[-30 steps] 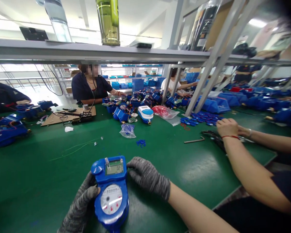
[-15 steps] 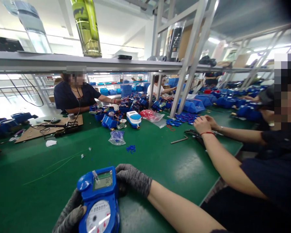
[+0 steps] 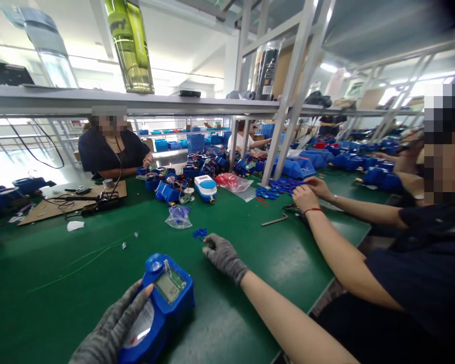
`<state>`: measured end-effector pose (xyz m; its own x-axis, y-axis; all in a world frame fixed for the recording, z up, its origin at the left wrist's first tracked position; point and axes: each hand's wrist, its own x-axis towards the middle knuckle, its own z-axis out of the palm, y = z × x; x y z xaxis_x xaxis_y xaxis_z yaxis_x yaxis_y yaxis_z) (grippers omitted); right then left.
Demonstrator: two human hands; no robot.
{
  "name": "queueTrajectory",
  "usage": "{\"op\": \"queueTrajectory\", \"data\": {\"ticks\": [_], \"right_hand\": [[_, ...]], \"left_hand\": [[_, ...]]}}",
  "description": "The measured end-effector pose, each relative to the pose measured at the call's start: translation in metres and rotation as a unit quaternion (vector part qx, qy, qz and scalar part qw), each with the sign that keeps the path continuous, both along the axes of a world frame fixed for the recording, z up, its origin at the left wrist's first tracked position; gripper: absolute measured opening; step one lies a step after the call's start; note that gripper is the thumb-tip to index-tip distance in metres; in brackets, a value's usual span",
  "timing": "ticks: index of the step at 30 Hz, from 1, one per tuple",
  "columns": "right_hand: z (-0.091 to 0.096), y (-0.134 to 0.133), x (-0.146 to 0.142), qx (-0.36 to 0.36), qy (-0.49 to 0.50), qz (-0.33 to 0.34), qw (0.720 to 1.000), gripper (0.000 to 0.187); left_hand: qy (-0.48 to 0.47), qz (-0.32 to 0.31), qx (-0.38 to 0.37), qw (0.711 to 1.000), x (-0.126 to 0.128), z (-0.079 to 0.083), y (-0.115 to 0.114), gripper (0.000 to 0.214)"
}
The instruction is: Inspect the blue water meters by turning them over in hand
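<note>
A small clear plastic bag holding blue parts lies on the green table, beyond the blue water meter; a red-filled bag lies farther behind it. The meter rests tilted on the table's near edge. The gloved left hand wraps its left side, thumb pressed on the dial face, clamped on it. The gloved right hand is off to the meter's right and beyond it, fingers loosely curled on the table just short of a little heap of blue pieces, holding nothing. A co-worker's hands work farther right.
</note>
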<state>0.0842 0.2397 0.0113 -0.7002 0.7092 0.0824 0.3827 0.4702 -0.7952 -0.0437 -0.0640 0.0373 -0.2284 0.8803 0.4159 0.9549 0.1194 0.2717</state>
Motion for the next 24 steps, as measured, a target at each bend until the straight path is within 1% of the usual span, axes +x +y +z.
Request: {"op": "queueTrajectory", "data": {"ticks": [1,2,3,5,6,9,11,13,15,16,18,20,22,24], "right_hand": [[-0.002,0.010,-0.009,0.065,-0.031,-0.034,0.997,0.026],[-0.004,0.017,-0.017,0.106,-0.063,-0.054,0.991,0.024],[-0.006,0.021,-0.026,0.132,-0.091,-0.064,0.985,0.023],[-0.008,0.024,-0.039,0.163,-0.128,-0.074,0.976,0.021],[-0.008,0.023,-0.044,0.171,-0.138,-0.076,0.973,0.020],[-0.007,0.020,-0.052,0.172,-0.146,-0.071,0.972,0.021],[-0.004,0.019,-0.052,0.163,-0.138,-0.059,0.975,0.023],[-0.001,0.018,-0.048,0.150,-0.121,-0.034,0.981,0.022],[0.002,0.014,-0.041,0.134,-0.095,0.009,0.986,0.020],[0.004,0.011,-0.037,0.117,-0.071,0.040,0.990,0.018],[0.007,0.005,-0.028,0.062,-0.006,0.111,0.992,0.016],[0.010,-0.002,-0.019,-0.002,0.057,0.173,0.983,0.015],[0.013,-0.007,-0.012,-0.043,0.086,0.210,0.973,0.016],[0.016,-0.012,-0.006,-0.061,0.096,0.230,0.967,0.016]], "left_hand": [[0.021,-0.022,0.011,0.999,-0.007,0.006,0.003,0.072],[0.048,-0.033,0.022,0.998,-0.013,0.011,0.006,0.069],[0.074,-0.034,0.033,0.996,-0.018,0.015,0.009,0.067],[0.100,-0.023,0.047,0.994,-0.024,0.018,0.013,0.065],[0.093,-0.020,0.050,0.994,-0.024,0.018,0.014,0.063],[0.011,-0.005,0.056,0.998,-0.016,0.019,0.017,0.052],[-0.052,0.024,0.082,0.995,-0.009,0.017,0.020,0.044],[-0.091,0.060,0.118,0.987,-0.006,0.013,0.026,0.037],[-0.088,0.086,0.155,0.980,-0.008,0.009,0.033,0.032],[-0.081,0.085,0.163,0.980,-0.011,0.008,0.037,0.031],[-0.085,0.047,0.165,0.982,-0.018,0.011,0.043,0.031],[-0.122,-0.029,0.149,0.981,-0.025,0.017,0.047,0.031],[-0.171,-0.083,0.137,0.972,-0.031,0.022,0.050,0.031],[-0.211,-0.102,0.134,0.963,-0.035,0.024,0.051,0.029]]}}
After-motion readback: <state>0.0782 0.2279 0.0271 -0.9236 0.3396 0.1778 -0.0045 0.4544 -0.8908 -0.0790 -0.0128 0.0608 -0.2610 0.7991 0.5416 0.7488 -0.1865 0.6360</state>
